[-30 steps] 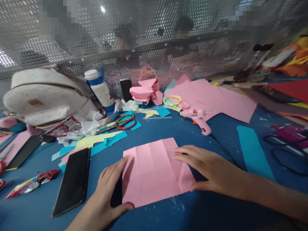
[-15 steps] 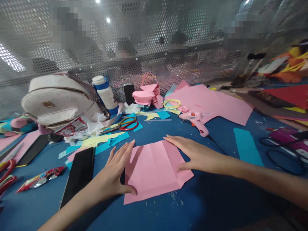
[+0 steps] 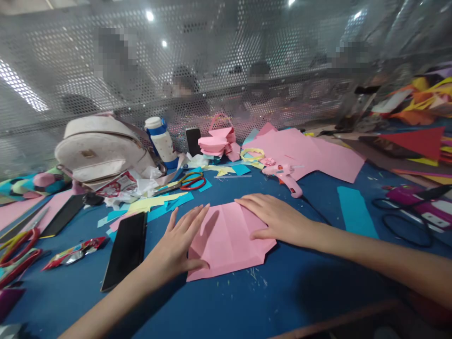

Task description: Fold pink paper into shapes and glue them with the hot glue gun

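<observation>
A creased sheet of pink paper [image 3: 228,242] is lying on the blue tabletop [image 3: 233,313], directly in front of the person. Its longer axis seems to be running from side to side, with the near edge slanting upward to the right; foreshortening is making the proportions hard to judge. The creases are running from the near edge toward the far one, leaning left as they recede, and a pointed corner is jutting out on the right.

The left hand [image 3: 176,242] is spreading wide, its thumb angling away from the fingers and lying over the near left part of the sheet. Its fingers are stretching along the left edge toward the far corner; whether every fingertip is touching cannot be told. The right hand [image 3: 277,219] is also opening wide, palm down, its fingers reaching the far edge and its thumb lying across the sheet's right portion. Neither hand is pinching the paper, which is lying between and partly beneath them.

A black smartphone [image 3: 125,249] is lying left of the left hand, and a pink hot glue gun [image 3: 284,176] is resting beyond the right.
</observation>
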A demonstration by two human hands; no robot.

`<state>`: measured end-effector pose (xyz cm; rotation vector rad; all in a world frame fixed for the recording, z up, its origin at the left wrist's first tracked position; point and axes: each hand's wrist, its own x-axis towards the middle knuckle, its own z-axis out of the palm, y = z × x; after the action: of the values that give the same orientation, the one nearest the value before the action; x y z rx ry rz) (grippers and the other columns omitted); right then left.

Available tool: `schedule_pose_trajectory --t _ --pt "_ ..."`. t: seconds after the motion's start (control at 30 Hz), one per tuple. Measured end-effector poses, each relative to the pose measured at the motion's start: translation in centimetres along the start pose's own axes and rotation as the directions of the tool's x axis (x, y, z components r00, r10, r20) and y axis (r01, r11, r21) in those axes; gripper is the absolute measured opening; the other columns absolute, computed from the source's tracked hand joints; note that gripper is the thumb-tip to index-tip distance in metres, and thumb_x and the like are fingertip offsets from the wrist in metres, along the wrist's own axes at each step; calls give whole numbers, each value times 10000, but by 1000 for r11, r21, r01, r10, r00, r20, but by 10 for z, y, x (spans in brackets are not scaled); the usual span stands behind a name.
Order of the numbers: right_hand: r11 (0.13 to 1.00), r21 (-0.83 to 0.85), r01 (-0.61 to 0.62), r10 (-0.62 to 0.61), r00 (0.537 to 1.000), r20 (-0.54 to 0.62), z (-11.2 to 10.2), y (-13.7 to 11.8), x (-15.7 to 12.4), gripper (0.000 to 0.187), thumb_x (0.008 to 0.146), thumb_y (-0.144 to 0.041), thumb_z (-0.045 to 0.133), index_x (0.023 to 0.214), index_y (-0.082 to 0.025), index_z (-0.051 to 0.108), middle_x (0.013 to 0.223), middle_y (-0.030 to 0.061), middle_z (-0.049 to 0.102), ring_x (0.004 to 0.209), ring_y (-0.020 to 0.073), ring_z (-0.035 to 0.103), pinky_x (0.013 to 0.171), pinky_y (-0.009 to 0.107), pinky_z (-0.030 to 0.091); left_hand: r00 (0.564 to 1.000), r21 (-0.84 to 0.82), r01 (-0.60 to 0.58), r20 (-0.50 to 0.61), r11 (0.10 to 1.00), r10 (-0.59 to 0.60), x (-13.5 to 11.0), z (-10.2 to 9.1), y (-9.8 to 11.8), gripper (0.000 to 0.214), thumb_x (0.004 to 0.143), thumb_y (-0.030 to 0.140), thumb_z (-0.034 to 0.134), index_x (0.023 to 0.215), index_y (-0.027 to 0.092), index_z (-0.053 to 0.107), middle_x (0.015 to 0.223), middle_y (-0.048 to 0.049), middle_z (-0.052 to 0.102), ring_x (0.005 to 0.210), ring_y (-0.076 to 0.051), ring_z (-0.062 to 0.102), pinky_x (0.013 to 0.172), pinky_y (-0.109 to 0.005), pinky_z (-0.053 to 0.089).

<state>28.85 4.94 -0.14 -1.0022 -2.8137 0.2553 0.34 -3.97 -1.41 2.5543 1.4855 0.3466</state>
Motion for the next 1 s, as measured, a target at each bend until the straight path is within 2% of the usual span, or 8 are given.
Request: schedule_pose_trajectory --t 0.17,0.3,0.4,0.47,0.57,0.67,0.87,1.0 --pt "994 -97 50 -59 993 -97 0 -6 -10 738 743 -352 778 1386 -181 460 1368 130 538 1245 315 500 1008 475 430 997 62 -21 -79 998 26 -6 1 9 1198 671 317 833 1532 324 0 1500 -121 406 1380 -327 374 1152 -624 19" --pt "998 -53 29 -36 990 -137 -3 -7 -9 679 768 -322 744 1380 -211 471 1229 115 594 1125 306 559 910 456 466 996 42 -15 -87 999 19 -1 -1 6 1194 664 310 836 1532 327 16 1523 -137 355 1400 -335 328 1149 -615 117" --pt "983 181 -39 70 983 -168 -3 -2 1 589 764 -265 718 1320 -251 524 1131 74 597 1032 256 580 854 395 470 993 -76 -31 -112 997 22 6 5 -1 1131 707 358 801 1531 335 26 1549 -146 297 1414 -353 288 1130 -611 205" --pt "894 447 -24 119 976 -185 1 4 7 493 756 -257 704 1233 -237 581 1022 40 605 940 203 591 845 351 465 982 -240 -29 -187 970 -17 9 15 -6 983 798 367 718 1529 337 61 1545 -139 304 1403 -328 320 1120 -563 279" --pt "615 789 21 175 971 -162 10 12 12 436 758 -334 706 1157 -187 609 892 14 601 823 157 587 794 306 468 939 -484 2 -301 875 -169 9 30 -10 783 887 303 610 1513 336 141 1489 -115 394 1339 -266 435 1110 -491 339" --pt "422 906 6 304 941 -147 17 15 9 398 746 -400 727 1073 -191 638 905 18 615 805 150 584 739 280 460 906 -663 -9 -322 749 -275 6 37 -12 750 870 296 632 1489 328 210 1469 -108 410 1322 -259 458 1094 -469 378" --pt "244 966 87 479 855 -198 17 12 7 355 639 -411 801 861 -196 626 804 -2 617 657 133 548 596 265 432 869 -906 -112 -289 409 -402 7 29 -13 736 785 303 728 1416 283 351 1423 -136 443 1269 -275 518 1006 -430 478" --pt "262 954 146 514 815 -266 16 13 7 363 637 -439 783 831 -205 585 721 -18 586 618 138 528 570 276 423 884 -954 -126 -231 270 -405 7 26 -9 783 729 305 787 1402 289 386 1399 -126 487 1105 -237 628 939 -408 524"
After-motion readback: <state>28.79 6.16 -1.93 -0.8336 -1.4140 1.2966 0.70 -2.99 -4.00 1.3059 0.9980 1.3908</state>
